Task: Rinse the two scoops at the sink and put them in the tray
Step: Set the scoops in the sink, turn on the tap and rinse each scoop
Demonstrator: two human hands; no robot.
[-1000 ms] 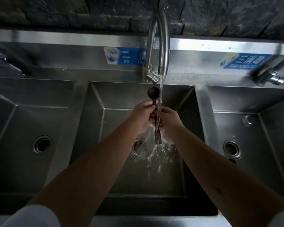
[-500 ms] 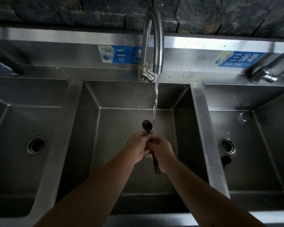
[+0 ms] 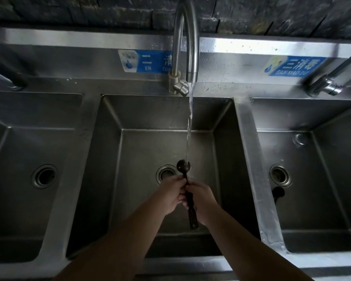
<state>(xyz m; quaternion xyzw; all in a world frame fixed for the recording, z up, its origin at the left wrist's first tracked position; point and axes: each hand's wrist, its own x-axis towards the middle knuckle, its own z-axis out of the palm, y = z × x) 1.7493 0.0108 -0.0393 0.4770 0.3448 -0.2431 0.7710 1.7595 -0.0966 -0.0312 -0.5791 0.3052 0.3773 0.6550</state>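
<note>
A dark scoop [image 3: 184, 165] with a long patterned handle stands upright in the middle sink basin [image 3: 142, 147]. Its round bowl sits right under the water stream [image 3: 189, 126] from the curved tap [image 3: 185, 39]. My left hand [image 3: 171, 194] and my right hand [image 3: 201, 201] are both closed around the handle, left hand a little higher. The handle's lower end sticks out below my right hand. In the right basin a second dark scoop [image 3: 278, 193] lies near the drain. No tray is in view.
Three steel basins sit side by side, each with a round drain [image 3: 44, 176]. Further taps stand at the far left [image 3: 6, 78] and far right [image 3: 330, 82]. Blue labels [image 3: 294, 65] are on the backsplash. Water wets the divider [image 3: 255, 179] between middle and right basins.
Both hands have come down from near the spout, with the scoop, to low in the basin. The water stream now falls on the scoop's bowl rather than on its handle.
</note>
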